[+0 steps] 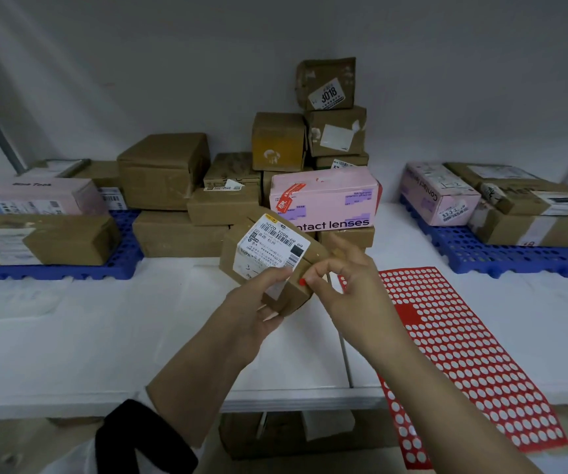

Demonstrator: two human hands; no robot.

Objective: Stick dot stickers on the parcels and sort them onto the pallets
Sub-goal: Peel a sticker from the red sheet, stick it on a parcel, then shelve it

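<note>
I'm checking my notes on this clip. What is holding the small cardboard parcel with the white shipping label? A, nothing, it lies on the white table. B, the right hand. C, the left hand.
C: the left hand grips the cardboard parcel from below, raised off the white table, while the right hand pinches a red dot sticker at the parcel's edge.
</note>
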